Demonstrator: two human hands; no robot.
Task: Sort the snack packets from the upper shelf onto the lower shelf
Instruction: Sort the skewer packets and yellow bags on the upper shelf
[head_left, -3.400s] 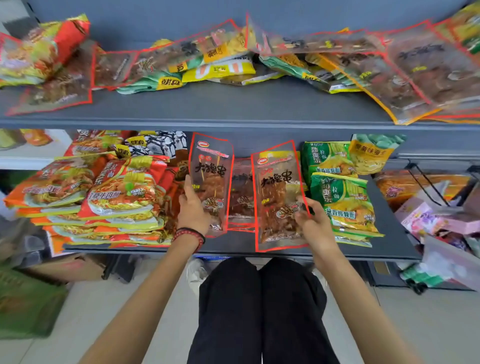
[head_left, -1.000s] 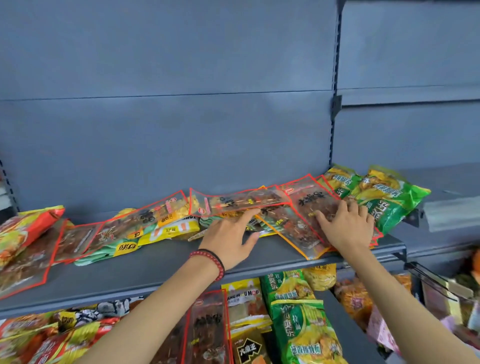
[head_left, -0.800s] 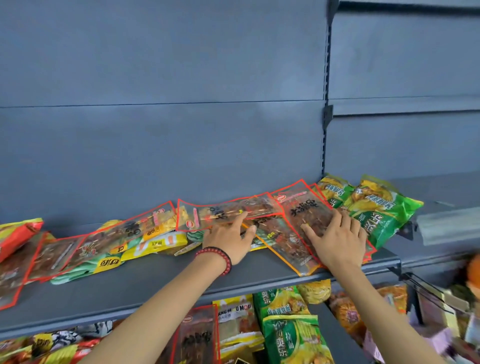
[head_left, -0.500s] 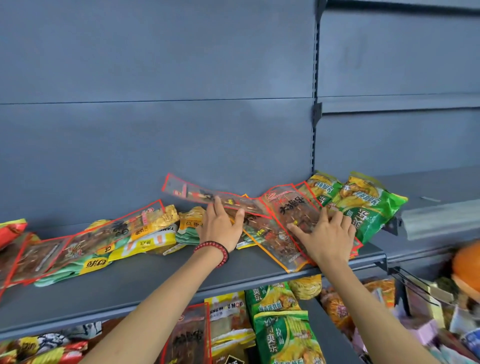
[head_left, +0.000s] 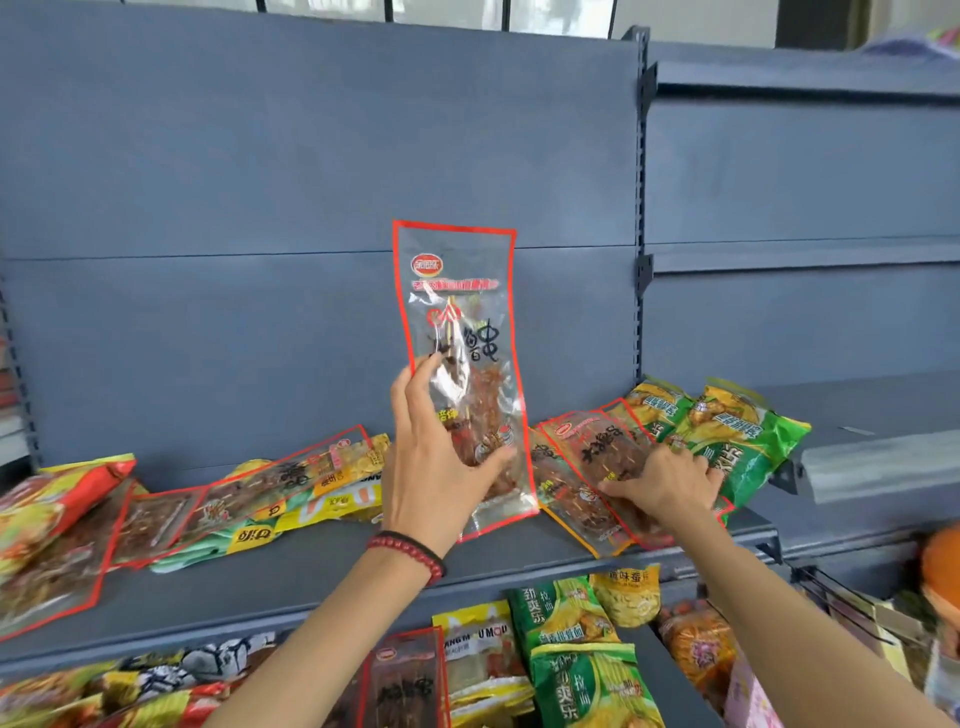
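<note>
- The left hand is in the middle of the frame. It holds the tall packet by its lower half, with the thumb on one side and the fingers on the other.
- The tall packet stands straight up in the air above the upper shelf, in front of the grey back wall. It is see-through, with a red edge and brown food on sticks inside.
- The right hand lies on the flat packet at the right of the frame, with bent fingers on top. I cannot tell if it pinches or only presses.
- The flat packet lies on the upper shelf, touching the green packets.
- The messy packets lie at the left of the upper shelf.
- At the bottom of the frame, the lower shelf carries the bottom packets side by side.
- A red bead band sits on the left wrist.
</note>
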